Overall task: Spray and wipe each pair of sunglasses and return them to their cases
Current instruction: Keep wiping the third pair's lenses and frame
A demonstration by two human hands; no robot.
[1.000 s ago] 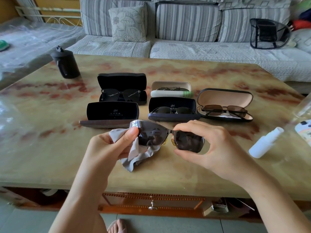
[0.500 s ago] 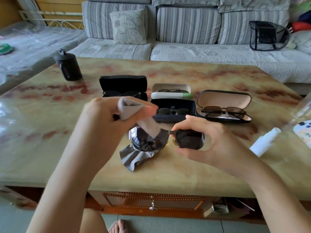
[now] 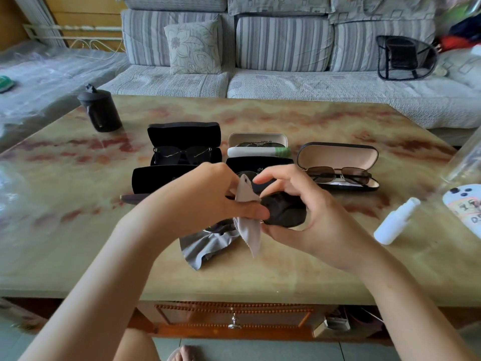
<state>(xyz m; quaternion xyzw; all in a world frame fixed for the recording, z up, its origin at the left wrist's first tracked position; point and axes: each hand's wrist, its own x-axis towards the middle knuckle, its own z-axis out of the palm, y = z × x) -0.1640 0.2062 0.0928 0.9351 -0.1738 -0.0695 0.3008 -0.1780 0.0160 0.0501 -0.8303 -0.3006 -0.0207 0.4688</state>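
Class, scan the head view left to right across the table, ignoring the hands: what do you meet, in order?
Black lidded cup → black open case holding dark sunglasses → white case with green end → tan-lined open case holding brown-lensed glasses → white spray bottle.

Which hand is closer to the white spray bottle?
Right. The right hand holds the sunglasses left of the spray bottle; the left hand, pinching the cloth, is farther left.

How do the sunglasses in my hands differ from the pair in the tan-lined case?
The held sunglasses have dark, near-opaque lenses; the tan-case pair has brownish, see-through ones. The held sunglasses are gripped by the right hand; the tan-case pair lies in its open case. Both are tinted.
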